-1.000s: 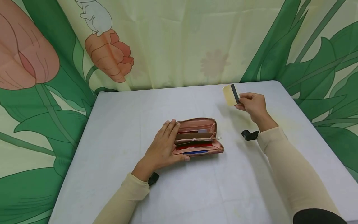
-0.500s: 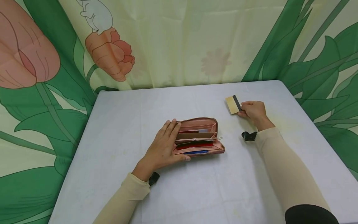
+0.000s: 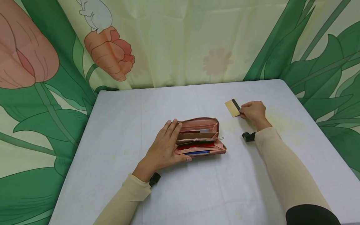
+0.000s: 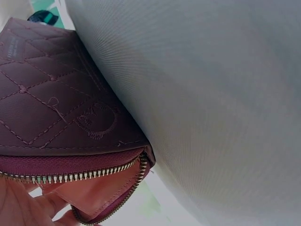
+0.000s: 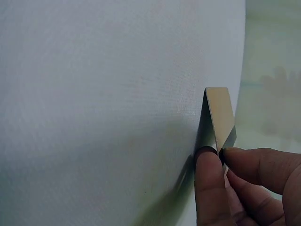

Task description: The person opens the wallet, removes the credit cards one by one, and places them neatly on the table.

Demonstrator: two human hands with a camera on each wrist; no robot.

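A pink zip wallet (image 3: 198,136) lies unzipped near the middle of the table, its compartments facing up. Red and blue cards show in its slots. My left hand (image 3: 161,147) holds the wallet's left end, with fingers along the far side and thumb at the near edge. In the left wrist view the quilted outer cover (image 4: 56,94) and metal zip teeth appear, with fingers (image 4: 23,207) behind them. To the wallet's right, my right hand (image 3: 254,113) pinches a gold bank card (image 3: 232,107) with a black stripe by its right edge, close over the cloth. The card (image 5: 220,110) tilts upright in the right wrist view.
A white cloth (image 3: 123,125) covers the table. Behind it hangs a curtain (image 3: 174,43) printed with tulips, leaves and a carrot. Black wrist cameras sit by both sleeves.
My right hand has brought the gold card lower and nearer the table, turning it slightly flatter. The left hand and wallet have stayed in place.
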